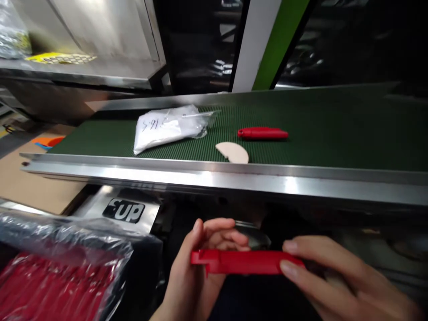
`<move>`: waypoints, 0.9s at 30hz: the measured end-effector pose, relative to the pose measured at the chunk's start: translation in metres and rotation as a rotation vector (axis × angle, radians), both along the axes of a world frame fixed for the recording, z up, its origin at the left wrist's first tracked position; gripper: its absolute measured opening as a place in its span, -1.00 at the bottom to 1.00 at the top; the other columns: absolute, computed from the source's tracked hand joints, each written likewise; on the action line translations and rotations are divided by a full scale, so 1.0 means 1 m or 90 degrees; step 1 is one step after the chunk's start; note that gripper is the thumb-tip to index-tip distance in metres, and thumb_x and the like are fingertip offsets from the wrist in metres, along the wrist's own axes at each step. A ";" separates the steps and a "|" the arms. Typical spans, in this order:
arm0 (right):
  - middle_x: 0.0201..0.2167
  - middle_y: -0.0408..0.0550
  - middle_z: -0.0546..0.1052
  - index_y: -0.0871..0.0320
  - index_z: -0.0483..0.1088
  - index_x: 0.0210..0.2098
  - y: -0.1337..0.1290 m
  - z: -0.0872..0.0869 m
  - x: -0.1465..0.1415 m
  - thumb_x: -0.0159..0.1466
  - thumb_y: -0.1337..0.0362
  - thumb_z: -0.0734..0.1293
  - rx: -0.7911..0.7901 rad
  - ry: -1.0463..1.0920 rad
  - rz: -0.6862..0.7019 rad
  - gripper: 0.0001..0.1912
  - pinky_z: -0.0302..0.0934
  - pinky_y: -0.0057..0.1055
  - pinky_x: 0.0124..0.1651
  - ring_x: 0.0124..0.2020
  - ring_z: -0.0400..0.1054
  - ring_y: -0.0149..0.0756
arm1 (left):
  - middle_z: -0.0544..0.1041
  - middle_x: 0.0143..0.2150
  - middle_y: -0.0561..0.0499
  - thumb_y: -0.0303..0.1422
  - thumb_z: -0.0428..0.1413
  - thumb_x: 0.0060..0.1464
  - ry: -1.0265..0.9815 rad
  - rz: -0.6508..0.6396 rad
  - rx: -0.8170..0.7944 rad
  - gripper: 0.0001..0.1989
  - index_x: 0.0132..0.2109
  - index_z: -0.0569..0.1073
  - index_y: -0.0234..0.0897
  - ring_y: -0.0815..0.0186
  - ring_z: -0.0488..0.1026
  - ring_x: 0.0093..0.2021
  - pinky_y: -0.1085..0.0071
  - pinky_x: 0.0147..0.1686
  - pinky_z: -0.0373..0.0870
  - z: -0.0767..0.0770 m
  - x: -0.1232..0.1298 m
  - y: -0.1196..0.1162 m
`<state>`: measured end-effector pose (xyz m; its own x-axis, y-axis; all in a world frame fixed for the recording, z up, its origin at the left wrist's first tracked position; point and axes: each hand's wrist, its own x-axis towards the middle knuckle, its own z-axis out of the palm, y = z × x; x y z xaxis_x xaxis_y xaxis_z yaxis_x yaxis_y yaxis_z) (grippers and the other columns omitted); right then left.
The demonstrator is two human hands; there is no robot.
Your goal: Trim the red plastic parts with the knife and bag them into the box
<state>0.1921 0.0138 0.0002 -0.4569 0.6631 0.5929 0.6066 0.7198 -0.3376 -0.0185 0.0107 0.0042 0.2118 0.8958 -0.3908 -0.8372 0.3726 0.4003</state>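
My right hand [334, 276] pinches the right end of a red plastic handle-like piece [247, 262] between thumb and fingers. The piece is level, with a stepped, notched left end and a small tab hanging below it. My left hand [200, 263] is behind that notched end, palm toward me. Its thumb points up, and its loosely bent fingers do not close round the piece; whether the palm touches it I cannot tell. On the green ribbed conveyor belt [334, 133] ahead lies a similar red piece [263, 133].
A clear bag of white contents [169, 127] and a beige, notched disc-like piece [233, 152] lie on the belt. Its metal rail [214, 174] runs between belt and hands. At lower left, a plastic-lined container [127, 254] holds several red pieces [56, 285]. Cardboard [43, 178] lies beyond.
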 end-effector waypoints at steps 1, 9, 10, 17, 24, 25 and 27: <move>-0.05 -0.10 0.50 -0.09 0.50 -0.03 -0.002 -0.004 -0.001 0.36 0.34 0.26 -0.034 0.010 -0.017 -0.71 0.40 -0.40 -0.14 -0.07 0.44 -0.28 | 0.57 -0.23 -0.23 -0.22 -0.18 0.34 0.010 0.018 -0.009 -0.52 -0.13 0.56 -0.42 0.19 0.51 -0.20 0.37 -0.24 0.47 -0.002 -0.001 -0.004; -0.06 -0.04 0.43 0.00 0.50 -0.03 0.000 0.000 -0.012 0.24 0.56 0.31 -0.172 0.110 0.026 -0.59 0.39 -0.47 -0.32 -0.19 0.44 -0.33 | 0.50 -0.22 -0.16 -0.14 -0.10 0.29 0.020 -0.031 0.015 -0.53 -0.28 0.55 -0.41 0.18 0.48 -0.22 0.31 -0.16 0.47 -0.016 -0.011 -0.021; -0.08 -0.05 0.44 0.01 0.51 -0.05 0.004 0.002 -0.012 0.25 0.57 0.31 -0.192 0.133 0.064 -0.60 0.38 -0.49 -0.31 -0.20 0.44 -0.36 | 0.48 -0.22 -0.14 -0.14 -0.07 0.27 0.000 -0.073 0.029 -0.55 -0.29 0.54 -0.40 0.19 0.47 -0.23 0.31 -0.19 0.49 -0.019 -0.013 -0.023; -0.02 -0.08 0.48 0.08 0.47 -0.02 0.029 0.005 -0.014 0.25 0.56 0.34 -0.325 0.173 0.342 -0.63 0.38 -0.48 -0.15 -0.14 0.43 -0.41 | 0.46 -0.07 -0.10 -0.23 0.22 0.12 0.048 -0.275 0.116 -0.54 0.16 0.36 -0.05 0.20 0.53 -0.25 0.39 -0.39 0.51 -0.028 -0.003 -0.031; -0.07 -0.09 0.45 0.05 0.38 0.05 0.013 0.008 -0.025 0.29 0.44 0.32 -0.280 0.144 0.078 -0.65 0.37 -0.66 -0.20 -0.20 0.43 -0.48 | 0.38 -0.31 0.03 -0.27 0.22 0.10 0.196 -0.077 0.036 -0.74 -0.05 0.48 -0.18 0.44 0.34 -0.52 0.55 -0.57 0.29 -0.010 0.011 -0.027; -0.09 -0.10 0.46 0.04 0.38 0.03 0.006 0.009 -0.026 0.29 0.41 0.32 -0.291 0.140 0.074 -0.68 0.38 -0.67 -0.23 -0.22 0.45 -0.46 | 0.38 -0.32 0.04 -0.28 0.22 0.10 0.203 -0.064 0.024 -0.76 -0.07 0.48 -0.19 0.45 0.33 -0.50 0.56 -0.55 0.27 -0.008 0.010 -0.026; -0.16 -0.11 0.50 0.04 0.38 -0.04 -0.008 0.009 -0.029 0.30 0.37 0.32 -0.316 0.149 0.070 -0.76 0.39 -0.65 -0.29 -0.23 0.47 -0.41 | 0.38 -0.32 0.04 -0.29 0.21 0.11 0.207 -0.041 0.013 -0.76 -0.07 0.47 -0.20 0.45 0.32 -0.48 0.55 -0.52 0.27 -0.005 0.009 -0.026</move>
